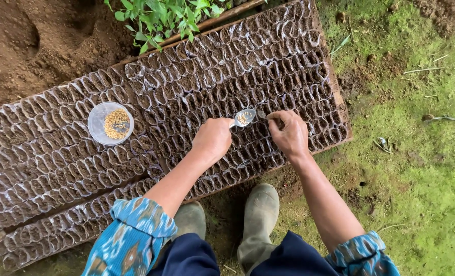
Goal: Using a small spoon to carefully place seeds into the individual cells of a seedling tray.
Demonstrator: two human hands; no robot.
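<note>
At the far left, a clear round dish (110, 123) of pale seeds (117, 123) sits on the rows of soil-filled seedling bags (58, 163). Toward the middle, the left hand (213, 139) is clenched around the handle of a small metal spoon (243, 118) carrying a few seeds. The spoon's long axis runs from the fist up and to the right, bowl pointing at the right hand (289, 134), which is pinched, fingertips down over a bag; whether it grips a seed I cannot tell. This looks like sowing, bag by bag; next, probably 1 seed needs pressing into the neighbouring bag. Leafy seedlings (166, 18) stand above; 2 boots (259, 214) below.
</note>
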